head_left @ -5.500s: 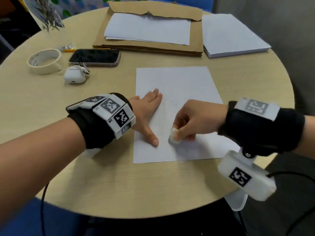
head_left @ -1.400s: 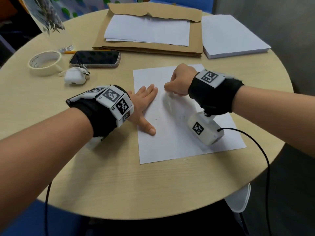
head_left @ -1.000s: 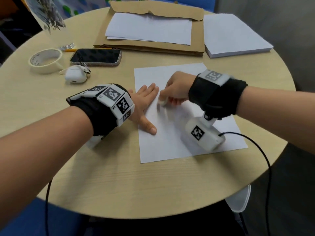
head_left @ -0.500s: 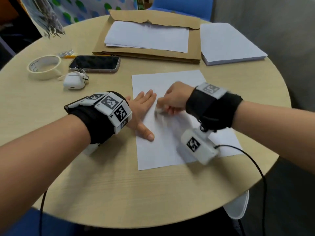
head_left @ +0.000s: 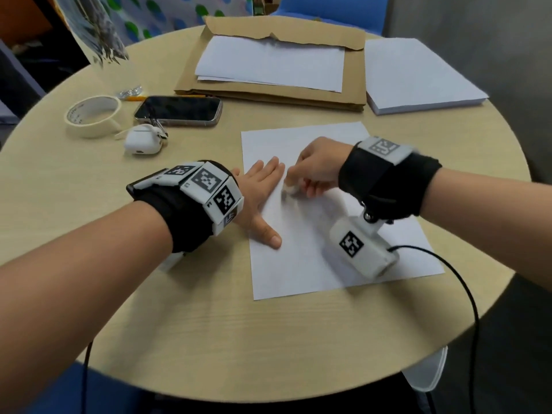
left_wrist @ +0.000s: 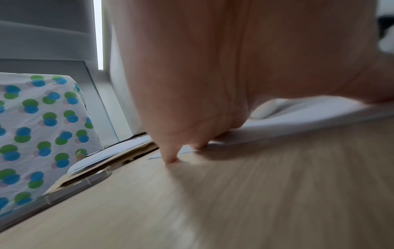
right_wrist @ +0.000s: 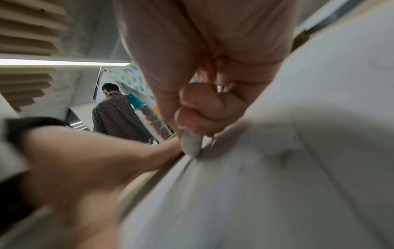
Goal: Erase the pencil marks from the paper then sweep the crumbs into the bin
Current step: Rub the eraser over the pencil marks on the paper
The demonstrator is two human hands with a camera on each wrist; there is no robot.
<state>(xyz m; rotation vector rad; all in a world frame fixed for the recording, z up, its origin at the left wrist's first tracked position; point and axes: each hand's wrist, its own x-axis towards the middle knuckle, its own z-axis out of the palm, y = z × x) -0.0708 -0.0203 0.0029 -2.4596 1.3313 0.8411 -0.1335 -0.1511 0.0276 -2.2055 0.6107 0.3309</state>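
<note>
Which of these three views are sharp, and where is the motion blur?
Head view: mostly sharp, right hand slightly smeared over the white paper sheet. Left wrist view: wooden tabletop streaked with blur. Right wrist view: small white eraser readable, foreground paper and left hand heavily blurred.

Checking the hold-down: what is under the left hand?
The left hand lies flat across the left edge of the paper, partly on the table. Any marks beneath the palm are covered.

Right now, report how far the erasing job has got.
Partly done: most of the paper looks clean. In hand: the right hand rubs the eraser on it; the left hand presses its edge flat. Left: faint specks by the eraser, then sweeping; no bin in view.
</note>
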